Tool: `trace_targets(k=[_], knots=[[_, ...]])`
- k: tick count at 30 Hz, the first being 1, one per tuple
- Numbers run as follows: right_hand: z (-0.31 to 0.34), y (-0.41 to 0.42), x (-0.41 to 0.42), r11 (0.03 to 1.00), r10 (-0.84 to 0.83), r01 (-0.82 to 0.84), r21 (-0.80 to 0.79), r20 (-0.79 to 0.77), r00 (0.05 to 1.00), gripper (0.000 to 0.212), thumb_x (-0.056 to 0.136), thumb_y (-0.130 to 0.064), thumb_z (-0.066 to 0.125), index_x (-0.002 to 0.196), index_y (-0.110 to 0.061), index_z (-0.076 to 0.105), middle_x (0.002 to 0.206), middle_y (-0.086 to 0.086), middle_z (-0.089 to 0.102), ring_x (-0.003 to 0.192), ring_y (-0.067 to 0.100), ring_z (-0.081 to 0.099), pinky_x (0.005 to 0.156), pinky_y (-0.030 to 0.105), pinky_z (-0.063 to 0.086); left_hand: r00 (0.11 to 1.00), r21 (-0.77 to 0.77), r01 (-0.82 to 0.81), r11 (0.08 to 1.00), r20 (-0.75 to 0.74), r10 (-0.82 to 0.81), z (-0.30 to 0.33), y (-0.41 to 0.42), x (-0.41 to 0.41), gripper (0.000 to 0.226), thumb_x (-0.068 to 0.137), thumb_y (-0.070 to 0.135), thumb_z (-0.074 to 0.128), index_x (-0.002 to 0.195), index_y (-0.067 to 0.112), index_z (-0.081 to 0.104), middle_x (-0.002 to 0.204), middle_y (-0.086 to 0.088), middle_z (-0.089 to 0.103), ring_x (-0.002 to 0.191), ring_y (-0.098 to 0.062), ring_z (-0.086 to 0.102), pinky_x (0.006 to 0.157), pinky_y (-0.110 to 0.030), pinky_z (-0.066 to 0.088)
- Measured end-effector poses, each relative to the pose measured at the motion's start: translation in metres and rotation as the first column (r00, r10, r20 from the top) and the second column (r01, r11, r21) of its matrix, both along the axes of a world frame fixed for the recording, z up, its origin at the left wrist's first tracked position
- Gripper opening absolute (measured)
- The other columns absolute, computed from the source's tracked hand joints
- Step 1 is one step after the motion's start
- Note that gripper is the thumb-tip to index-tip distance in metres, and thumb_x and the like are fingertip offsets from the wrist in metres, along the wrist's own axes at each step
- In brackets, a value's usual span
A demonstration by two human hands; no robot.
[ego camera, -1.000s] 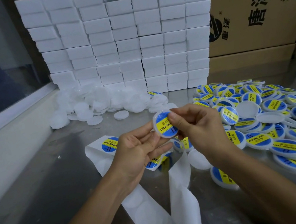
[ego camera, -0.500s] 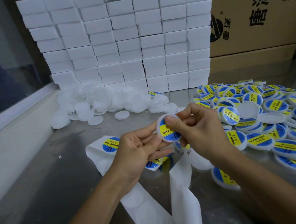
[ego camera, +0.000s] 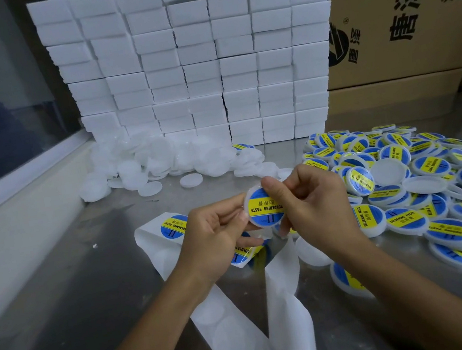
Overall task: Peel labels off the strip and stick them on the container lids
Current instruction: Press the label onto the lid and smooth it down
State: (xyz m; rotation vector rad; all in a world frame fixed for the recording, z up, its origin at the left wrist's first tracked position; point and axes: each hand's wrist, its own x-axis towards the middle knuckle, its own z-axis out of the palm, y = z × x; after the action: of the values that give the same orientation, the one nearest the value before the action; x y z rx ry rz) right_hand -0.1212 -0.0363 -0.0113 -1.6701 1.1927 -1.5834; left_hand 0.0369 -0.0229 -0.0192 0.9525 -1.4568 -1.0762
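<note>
A round white lid (ego camera: 263,207) with a blue and yellow label on its face is held up between both hands above the metal table. My left hand (ego camera: 212,238) grips its left and lower edge with thumb and fingers. My right hand (ego camera: 310,204) pinches its top right edge, the thumb lying over the label. The white backing strip (ego camera: 286,302) loops across the table under my hands, with one unpeeled label (ego camera: 173,227) at its far left end and another partly hidden under my left hand.
Labelled lids (ego camera: 425,189) are heaped on the right of the table. Plain white lids (ego camera: 161,164) are piled at the back left, below a wall of stacked white boxes (ego camera: 194,65). Cardboard cartons (ego camera: 409,10) stand behind on the right. A window ledge (ego camera: 14,191) runs along the left.
The lid has been turned between my hands, so its label now faces me flat with the yellow band level. My right thumb has slid to its upper right edge.
</note>
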Motion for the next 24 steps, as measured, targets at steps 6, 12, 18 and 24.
trace_targets(k=[6,12,18,24], knots=[[0.0006,-0.0017,0.0007,0.989,0.145,-0.146,0.016,0.055,0.988,0.013,0.085,-0.011,0.072,0.091,-0.006,0.062,0.075,0.007,0.072,0.049,0.022,0.066,0.048,0.027,0.055,0.989,0.077,-0.108,0.991,-0.089,0.115,0.0,-0.0059,0.0021,0.025,0.095,0.005,0.055,0.101,0.021,0.072,0.09,-0.005,0.077,0.082,-0.024,0.075,0.076,-0.034,0.061],[0.0001,-0.003,0.0016,0.958,0.272,-0.273,0.093,0.024,0.962,0.043,0.075,-0.003,0.078,0.115,-0.009,0.063,0.086,0.008,0.074,0.057,0.021,0.069,0.059,0.03,0.06,0.975,0.145,-0.135,0.98,-0.155,0.157,0.0015,-0.0098,0.0077,0.023,0.095,0.001,0.053,0.098,0.014,0.071,0.088,-0.008,0.077,0.076,-0.026,0.075,0.066,-0.032,0.061],[0.0032,-0.0034,-0.005,0.958,0.269,-0.281,0.064,0.147,0.952,0.013,0.079,-0.018,0.073,0.085,-0.008,0.069,0.067,0.012,0.073,0.046,0.02,0.064,0.045,0.025,0.052,0.993,0.082,-0.114,0.99,-0.026,0.117,0.002,-0.0074,0.0053,0.028,0.097,0.006,0.05,0.103,0.023,0.072,0.091,-0.007,0.077,0.079,-0.027,0.074,0.075,-0.04,0.06],[-0.0022,-0.0062,-0.0011,0.978,0.204,-0.208,0.037,0.092,0.975,0.015,0.086,-0.019,0.068,0.085,-0.004,0.067,0.067,0.008,0.072,0.043,0.016,0.06,0.045,0.021,0.05,0.99,0.106,-0.138,0.985,-0.009,0.139,0.0005,-0.0066,0.0038,0.026,0.097,0.007,0.051,0.111,0.017,0.07,0.093,-0.008,0.076,0.081,-0.03,0.074,0.081,-0.046,0.058]])
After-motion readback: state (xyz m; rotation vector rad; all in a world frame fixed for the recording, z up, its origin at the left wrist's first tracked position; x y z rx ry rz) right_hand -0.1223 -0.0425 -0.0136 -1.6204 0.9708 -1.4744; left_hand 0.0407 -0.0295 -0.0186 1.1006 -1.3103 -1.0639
